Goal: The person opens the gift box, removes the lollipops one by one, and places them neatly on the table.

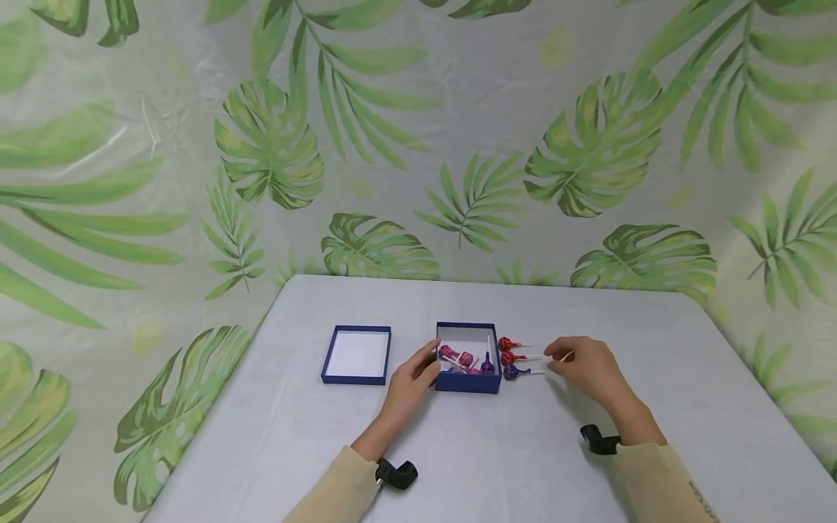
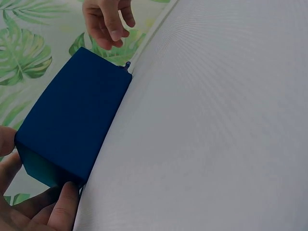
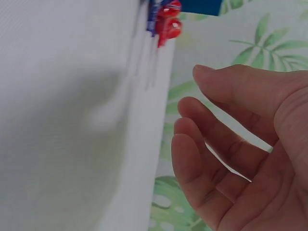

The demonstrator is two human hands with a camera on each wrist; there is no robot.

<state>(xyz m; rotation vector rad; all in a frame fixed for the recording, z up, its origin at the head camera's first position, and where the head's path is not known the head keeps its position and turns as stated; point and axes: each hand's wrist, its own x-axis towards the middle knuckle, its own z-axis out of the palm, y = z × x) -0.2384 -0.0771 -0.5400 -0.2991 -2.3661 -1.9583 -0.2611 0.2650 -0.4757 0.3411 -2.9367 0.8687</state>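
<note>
White table before a leaf-print backdrop.
Left hand grips the blue box of lollipops; its lid lies well left. Right hand, fingers loosely parted and empty, hovers beside three lollipops lying just right of the box.

I note the blue box as matt card, smooth-faced, with a white paper-like lining; its lid matches. The lollipops beside it wear glossy, crinkled wrappers on thin pale sticks (material unclear from here). The table cover looks smooth and matt. The leaf-print backdrop shows a faint plastic sheen.
</note>
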